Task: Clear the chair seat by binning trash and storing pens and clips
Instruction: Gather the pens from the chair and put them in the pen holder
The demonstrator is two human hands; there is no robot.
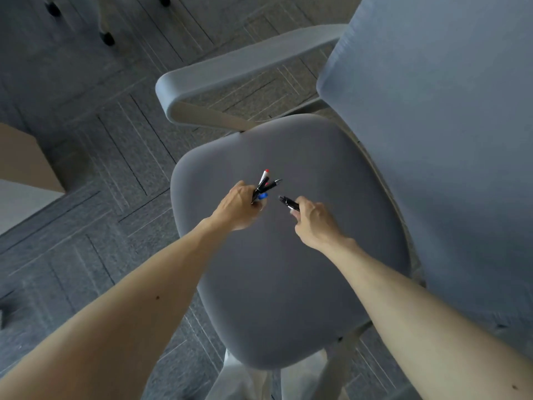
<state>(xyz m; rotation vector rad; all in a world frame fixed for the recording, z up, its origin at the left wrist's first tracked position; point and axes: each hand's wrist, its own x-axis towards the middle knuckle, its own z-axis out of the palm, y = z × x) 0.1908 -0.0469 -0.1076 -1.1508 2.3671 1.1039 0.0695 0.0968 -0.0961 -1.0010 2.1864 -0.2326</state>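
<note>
Grey patterned carpet tiles (109,157) lie under a grey fabric office chair seat (288,284) with a pale plastic armrest (230,67); the visible seat fabric looks bare, no trash or clips in view. Left hand (239,206) has its grip clamped on a fanned bundle of black pens with red and blue ends (264,186) held just above the seat; right hand (314,220) pinches a single black pen (290,204), tip pointing at the bundle, near it but apart. Judgement: slide the single pen in parallel with the bundle, then tighten the left grip before releasing the right, since the splayed pens could slip
</note>
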